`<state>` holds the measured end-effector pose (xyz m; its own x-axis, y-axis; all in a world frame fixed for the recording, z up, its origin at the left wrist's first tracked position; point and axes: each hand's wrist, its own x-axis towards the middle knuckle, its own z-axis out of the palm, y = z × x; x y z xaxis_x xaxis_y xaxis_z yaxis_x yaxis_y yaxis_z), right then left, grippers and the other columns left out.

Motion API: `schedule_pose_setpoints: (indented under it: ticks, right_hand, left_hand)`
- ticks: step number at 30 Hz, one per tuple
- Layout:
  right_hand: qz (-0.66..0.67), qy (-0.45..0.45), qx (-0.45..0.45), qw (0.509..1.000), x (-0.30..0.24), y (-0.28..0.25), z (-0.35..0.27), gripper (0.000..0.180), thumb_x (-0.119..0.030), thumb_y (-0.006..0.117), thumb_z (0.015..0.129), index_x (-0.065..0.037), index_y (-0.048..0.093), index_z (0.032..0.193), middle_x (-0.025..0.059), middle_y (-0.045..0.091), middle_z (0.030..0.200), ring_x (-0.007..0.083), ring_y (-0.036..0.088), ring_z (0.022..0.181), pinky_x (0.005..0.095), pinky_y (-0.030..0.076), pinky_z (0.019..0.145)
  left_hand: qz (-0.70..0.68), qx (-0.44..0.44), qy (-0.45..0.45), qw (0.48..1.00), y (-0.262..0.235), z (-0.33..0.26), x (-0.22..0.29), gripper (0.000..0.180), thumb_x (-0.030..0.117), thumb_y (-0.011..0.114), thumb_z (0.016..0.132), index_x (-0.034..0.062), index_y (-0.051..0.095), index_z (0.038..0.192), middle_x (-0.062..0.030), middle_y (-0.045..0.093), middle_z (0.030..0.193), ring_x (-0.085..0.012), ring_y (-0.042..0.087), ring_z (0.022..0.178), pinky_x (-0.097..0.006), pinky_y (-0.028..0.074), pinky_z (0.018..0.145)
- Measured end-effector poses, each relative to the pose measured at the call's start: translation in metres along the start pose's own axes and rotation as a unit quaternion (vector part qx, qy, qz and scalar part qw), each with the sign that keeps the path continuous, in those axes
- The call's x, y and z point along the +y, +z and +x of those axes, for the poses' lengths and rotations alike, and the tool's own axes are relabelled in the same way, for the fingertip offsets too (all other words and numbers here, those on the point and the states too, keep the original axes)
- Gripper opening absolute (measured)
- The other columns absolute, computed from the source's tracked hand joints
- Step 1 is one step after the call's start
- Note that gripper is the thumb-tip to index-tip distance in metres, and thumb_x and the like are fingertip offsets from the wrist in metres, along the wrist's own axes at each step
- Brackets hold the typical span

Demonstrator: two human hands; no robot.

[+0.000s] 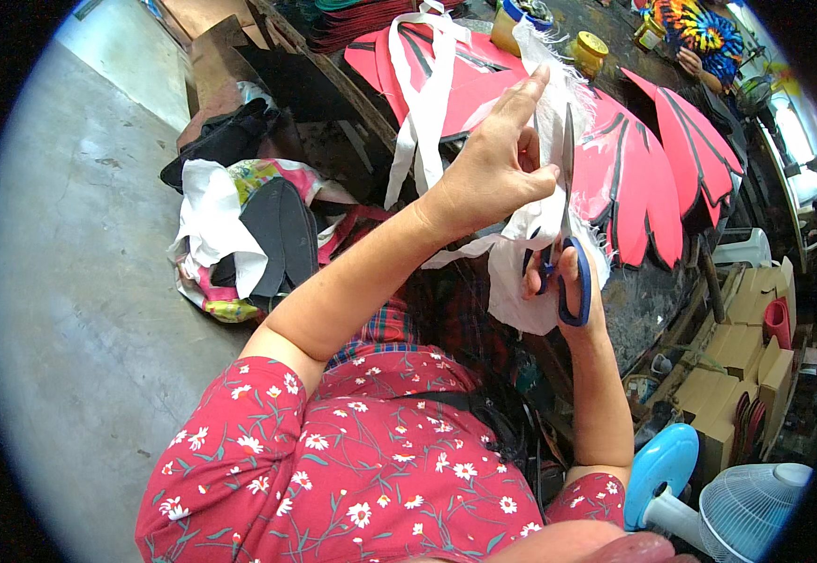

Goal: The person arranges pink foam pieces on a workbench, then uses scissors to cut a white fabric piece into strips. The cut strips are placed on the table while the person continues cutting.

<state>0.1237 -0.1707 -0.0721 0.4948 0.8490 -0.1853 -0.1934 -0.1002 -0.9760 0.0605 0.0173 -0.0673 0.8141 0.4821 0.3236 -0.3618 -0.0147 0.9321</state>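
Observation:
My left hand (488,169) is raised over the near edge of the worktable, pinching a strip of white cloth (547,122) with frayed edges. In my right hand (592,308) is a pair of scissors (573,293) with dark blue handles. Its blades point upward alongside the cloth, close to my left fingertips. Whether the blades touch the cloth, I cannot tell. A wider part of the cloth hangs below both hands. Behind them lie pink fan-shaped pieces (635,178) with black lines. Long white strips (427,94) drape over the pink pieces at the left.
A bag (204,293) holding black sole-shaped pieces (277,230) and white cloth stands left of the table. Jars (589,53) are at the table's back. Cardboard boxes (709,399) and a fan (756,511) are at right. Another person's hand (688,62) shows at far right.

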Motion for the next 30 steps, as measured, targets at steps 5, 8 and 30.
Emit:
schedule_pose_setpoints:
  ticks: [5, 8, 30]
  right_hand:
    - [0.021, 0.011, -0.024, 0.999, 0.001, -0.005, -0.006, 0.051, -0.053, 0.061, 0.093, -0.003, 0.052, 0.091, 0.0044, 0.053, 0.063, 0.0121, 0.051, 0.047, 0.0246, 0.042, 0.044]
    - [0.006, 0.004, -0.017, 1.000, 0.001, -0.006, -0.008, 0.045, -0.047, 0.063, 0.094, -0.003, 0.053, 0.090, 0.0041, 0.052, 0.062, 0.0118, 0.050, 0.046, 0.0252, 0.042, 0.042]
    - [-0.053, -0.007, -0.002, 0.999, -0.007, 0.000, -0.009, 0.037, -0.037, 0.061, 0.097, -0.001, 0.053, 0.091, 0.0034, 0.053, 0.063, 0.0121, 0.053, 0.051, 0.0251, 0.043, 0.049]
  left_hand:
    - [-0.013, 0.001, -0.006, 1.000, -0.001, -0.006, 0.003, 0.092, -0.013, 0.063, 0.080, 0.0024, 0.013, 0.156, -0.0079, 0.056, 0.121, -0.0137, 0.058, 0.103, -0.028, 0.048, 0.092]
    - [0.002, 0.024, -0.018, 1.000, -0.005, -0.005, 0.000, 0.088, -0.011, 0.064, 0.082, 0.0014, 0.017, 0.155, -0.0083, 0.059, 0.115, -0.0139, 0.058, 0.102, -0.028, 0.048, 0.093]
    - [-0.052, 0.022, 0.000, 0.998, 0.008, -0.020, -0.007, 0.091, -0.005, 0.067, 0.076, -0.0062, 0.018, 0.153, -0.0133, 0.048, 0.130, -0.0080, 0.051, 0.073, -0.022, 0.048, 0.064]
